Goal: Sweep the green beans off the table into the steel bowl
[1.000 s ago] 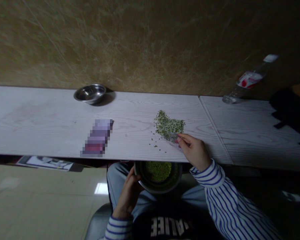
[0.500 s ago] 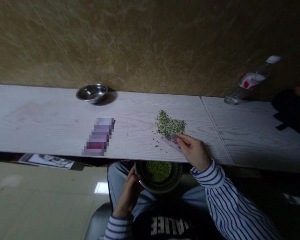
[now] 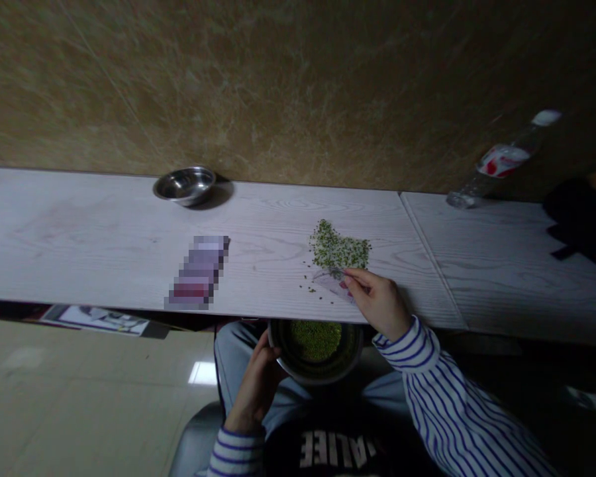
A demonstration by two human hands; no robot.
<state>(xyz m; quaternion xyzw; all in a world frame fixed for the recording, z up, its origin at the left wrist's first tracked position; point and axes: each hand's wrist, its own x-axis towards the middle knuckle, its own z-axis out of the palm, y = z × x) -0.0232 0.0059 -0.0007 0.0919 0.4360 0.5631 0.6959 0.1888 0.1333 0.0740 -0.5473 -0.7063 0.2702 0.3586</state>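
My left hand is closed on the rim of a metal bowl, held below the table's front edge above my lap. Small green beans, like mung beans, cover the bowl's bottom. Between the thumb and fingers of my right hand is a thin clear plastic piece, lying low over the tabletop; its exact kind I cannot make out. Just beyond it, a patch of green beans is spread on the table. Several loose beans are scattered left of the plastic.
The pale wooden table runs along a marbled wall. An empty metal bowl stands at the back left, with a blurred-out flat object nearer me. To the right are a plastic bottle and a dark item.
My right hand has slid a little to the left with the plastic piece, near the front of the bean patch. My left hand and its bowl have stayed in place.
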